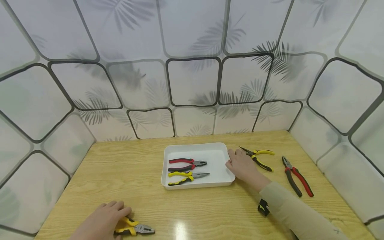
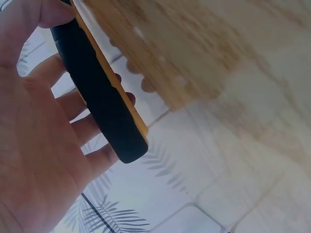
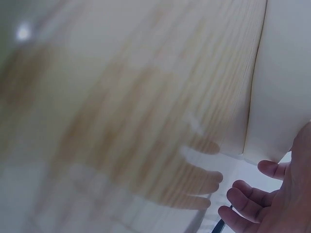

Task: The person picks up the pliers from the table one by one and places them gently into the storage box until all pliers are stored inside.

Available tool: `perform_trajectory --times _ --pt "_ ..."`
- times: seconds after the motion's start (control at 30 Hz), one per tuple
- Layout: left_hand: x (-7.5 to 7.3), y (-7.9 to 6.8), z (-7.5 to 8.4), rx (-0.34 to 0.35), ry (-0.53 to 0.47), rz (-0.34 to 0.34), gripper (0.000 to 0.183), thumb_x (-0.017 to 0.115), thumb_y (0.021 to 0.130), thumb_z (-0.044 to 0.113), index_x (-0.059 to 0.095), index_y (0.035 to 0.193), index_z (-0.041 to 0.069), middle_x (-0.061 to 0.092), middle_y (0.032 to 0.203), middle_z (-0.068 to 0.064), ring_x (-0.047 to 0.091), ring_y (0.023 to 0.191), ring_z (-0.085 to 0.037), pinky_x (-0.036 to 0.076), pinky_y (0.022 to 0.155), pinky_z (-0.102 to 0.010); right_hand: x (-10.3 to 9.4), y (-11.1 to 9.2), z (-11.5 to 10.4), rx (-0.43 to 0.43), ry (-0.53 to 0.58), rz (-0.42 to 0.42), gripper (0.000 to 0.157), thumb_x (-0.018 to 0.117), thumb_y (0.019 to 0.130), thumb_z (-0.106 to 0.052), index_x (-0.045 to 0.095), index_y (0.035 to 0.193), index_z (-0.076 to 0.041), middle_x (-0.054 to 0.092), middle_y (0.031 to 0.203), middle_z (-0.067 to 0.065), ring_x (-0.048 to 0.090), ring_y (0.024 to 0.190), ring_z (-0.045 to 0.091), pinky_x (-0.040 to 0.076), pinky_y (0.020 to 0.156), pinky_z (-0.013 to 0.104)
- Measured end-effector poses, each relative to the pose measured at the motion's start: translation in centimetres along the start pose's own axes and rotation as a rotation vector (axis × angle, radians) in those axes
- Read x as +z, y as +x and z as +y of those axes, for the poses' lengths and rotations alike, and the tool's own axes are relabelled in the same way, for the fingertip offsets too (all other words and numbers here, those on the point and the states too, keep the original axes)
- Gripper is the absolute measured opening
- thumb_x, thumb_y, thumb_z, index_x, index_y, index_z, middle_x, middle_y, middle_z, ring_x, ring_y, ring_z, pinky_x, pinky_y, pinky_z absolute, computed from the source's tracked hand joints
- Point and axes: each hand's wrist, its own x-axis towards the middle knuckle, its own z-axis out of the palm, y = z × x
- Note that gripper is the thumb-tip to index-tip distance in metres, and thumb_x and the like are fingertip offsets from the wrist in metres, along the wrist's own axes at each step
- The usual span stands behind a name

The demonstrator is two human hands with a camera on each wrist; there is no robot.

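My left hand (image 1: 103,220) grips yellow-and-black combination pliers (image 1: 135,229) by the handles at the table's front left, with the metal head toward the right. In the left wrist view, the thumb and fingers are around a black-and-yellow handle (image 2: 99,90). My right hand (image 1: 243,165) holds the right edge of a white tray (image 1: 195,186), thumb at the rim. From the right wrist, its other fingers (image 3: 245,204) appear loosely curled beside the tray wall. Inside the tray lie red-and-black combination pliers (image 1: 198,163) and yellow-and-black long-nose pliers (image 1: 200,175), side by side.
Right of the tray lie yellow-and-black long-nose pliers (image 1: 255,153) and, farther right, red-and-black combination pliers (image 1: 288,166). The wooden table (image 1: 126,170) meets patterned curtain-like walls (image 1: 195,83) at its back and sides.
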Motion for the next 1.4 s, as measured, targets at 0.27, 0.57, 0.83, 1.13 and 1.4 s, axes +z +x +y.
perform_trajectory --times 0.27,0.57,0.83,1.13,1.4 --pt "-0.1 0.1 0.3 0.065 0.08 0.16 0.051 0.091 0.064 0.034 0.065 0.108 0.03 0.049 0.093 0.018 0.043 0.08 -0.003 0.04 0.065 -0.031 0.0 0.0 0.1 0.001 0.001 0.005 0.018 0.052 0.102 -0.024 0.055 0.107 -0.007 0.053 0.093 0.014 0.048 0.082 0.029 0.043 0.067 0.041" --pt "-0.7 0.5 1.0 0.027 0.008 0.152 0.046 0.085 0.065 0.03 0.065 0.107 0.031 0.045 0.089 0.017 0.037 0.077 -0.002 0.035 0.064 -0.024 -0.1 0.0 0.0 -0.003 0.0 -0.017 0.022 0.051 0.102 -0.024 0.055 0.113 -0.006 0.054 0.095 0.015 0.049 0.083 0.029 0.045 0.068 0.042" --pt "-1.4 0.8 1.5 -0.012 0.023 0.146 0.045 0.08 0.065 0.027 0.064 0.107 0.031 0.045 0.09 0.016 0.037 0.077 -0.005 0.035 0.066 -0.026 -0.2 0.0 0.0 -0.009 -0.007 -0.005 0.02 0.051 0.103 -0.024 0.055 0.111 -0.006 0.053 0.093 0.015 0.048 0.082 0.029 0.044 0.067 0.041" --pt "-1.4 1.2 1.7 -0.025 0.076 0.187 0.05 0.078 0.063 0.028 0.067 0.111 0.028 0.043 0.091 0.016 0.036 0.08 -0.007 0.034 0.068 -0.027 -0.4 -0.1 -0.1 -0.017 0.006 -0.002 0.019 0.053 0.102 -0.023 0.056 0.11 -0.005 0.053 0.092 0.014 0.047 0.081 0.028 0.043 0.066 0.041" --pt "-1.6 1.3 1.7 -0.012 0.091 0.228 0.049 0.08 0.062 0.032 0.063 0.108 0.03 0.041 0.09 0.015 0.036 0.08 -0.006 0.034 0.069 -0.027 -0.7 -0.3 -0.2 -0.025 -0.005 0.002 0.015 0.053 0.102 -0.022 0.053 0.104 -0.007 0.052 0.089 0.013 0.046 0.079 0.028 0.042 0.065 0.04"
